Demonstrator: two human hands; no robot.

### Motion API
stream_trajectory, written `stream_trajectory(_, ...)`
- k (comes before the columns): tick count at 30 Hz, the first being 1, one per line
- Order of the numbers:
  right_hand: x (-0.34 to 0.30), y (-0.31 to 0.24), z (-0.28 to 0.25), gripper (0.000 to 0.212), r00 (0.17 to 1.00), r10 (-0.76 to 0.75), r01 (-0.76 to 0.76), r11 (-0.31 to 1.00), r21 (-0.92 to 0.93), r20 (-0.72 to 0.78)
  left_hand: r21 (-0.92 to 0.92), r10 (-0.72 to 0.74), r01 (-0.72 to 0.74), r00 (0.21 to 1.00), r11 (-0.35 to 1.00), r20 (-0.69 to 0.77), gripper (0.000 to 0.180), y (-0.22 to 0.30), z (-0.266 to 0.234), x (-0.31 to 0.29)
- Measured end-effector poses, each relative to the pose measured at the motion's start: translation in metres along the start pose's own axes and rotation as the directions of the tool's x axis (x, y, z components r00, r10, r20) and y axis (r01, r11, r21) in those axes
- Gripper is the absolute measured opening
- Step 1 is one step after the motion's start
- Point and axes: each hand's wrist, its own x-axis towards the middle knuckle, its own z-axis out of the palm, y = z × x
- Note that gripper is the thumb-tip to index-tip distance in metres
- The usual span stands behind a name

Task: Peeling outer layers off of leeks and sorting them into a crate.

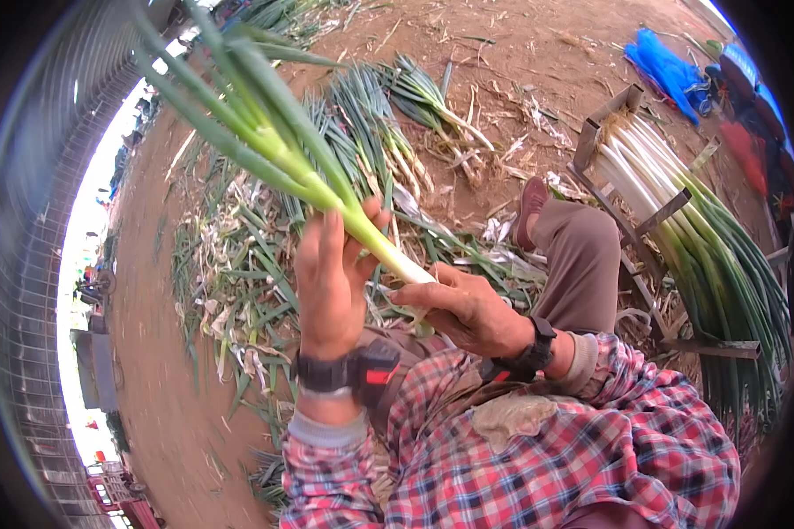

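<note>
A long green onion (282,145) with a white stalk and green leaves is held up in front of me, leaves pointing to the upper left. My left hand (331,278) wraps its pale lower stalk from behind. My right hand (463,309) grips the white root end just below. Both wrists carry black bands, and my sleeves are red plaid.
Loose green onions and trimmed leaves (238,282) litter the brown dirt ground. A metal rack (662,212) at the right holds a stacked bundle of cleaned onions (706,247). My bent knee in brown trousers (582,256) lies between. A blue bag (666,70) lies far right.
</note>
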Motion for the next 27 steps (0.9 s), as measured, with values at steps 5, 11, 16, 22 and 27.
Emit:
stream_trajectory(5,0.006,-0.006,0.001,0.027,0.981,-0.192,0.183,0.966,-0.184,-0.034,-0.184,0.22,-0.271,0.942,0.945,-0.255,0.033,0.022,-0.02,0.04)
stream_trajectory(11,-0.083,0.085,-0.041,0.018,0.918,0.301,-0.133,0.847,-0.514,0.258,-0.051,0.444,-0.513,0.785,0.857,-0.433,0.033,0.09,-0.125,0.039)
stream_trajectory(16,-0.077,0.097,-0.038,0.029,0.934,0.352,-0.259,0.786,-0.561,0.061,0.044,0.486,-0.545,0.705,0.837,-0.517,0.034,0.093,-0.137,0.009)
stream_trajectory(22,0.07,-0.003,0.037,0.026,0.974,-0.199,0.152,0.929,-0.338,-0.11,0.03,0.44,-0.523,0.684,0.852,-0.581,0.031,0.056,-0.087,-0.004)
stream_trajectory(27,0.076,0.006,0.06,0.018,0.949,-0.29,0.227,0.899,-0.375,-0.121,-0.125,0.45,-0.565,0.755,0.816,-0.478,0.034,0.05,-0.074,-0.019)
